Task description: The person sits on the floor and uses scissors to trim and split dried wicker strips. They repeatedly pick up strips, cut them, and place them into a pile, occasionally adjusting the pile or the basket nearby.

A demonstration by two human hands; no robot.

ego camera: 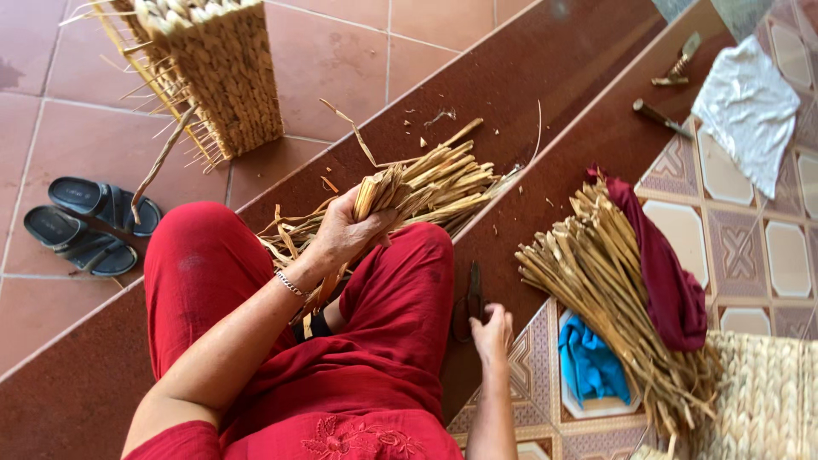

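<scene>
While you sit on the step in red trousers, your left hand [345, 230] is closed around a bundle of dried straw strips [426, 183] held over your knees. Your right hand [492, 330] rests beside your thigh with fingers curled onto dark scissors [471, 298]; a second straw bundle [609, 290] lies on the patterned tiles [750, 247], partly under a maroon cloth [665, 273].

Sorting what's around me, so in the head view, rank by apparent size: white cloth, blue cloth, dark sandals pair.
1. Crumpled white cloth
2. Pair of dark sandals, close to it, unsure
3. Bright blue cloth, partly hidden
</scene>
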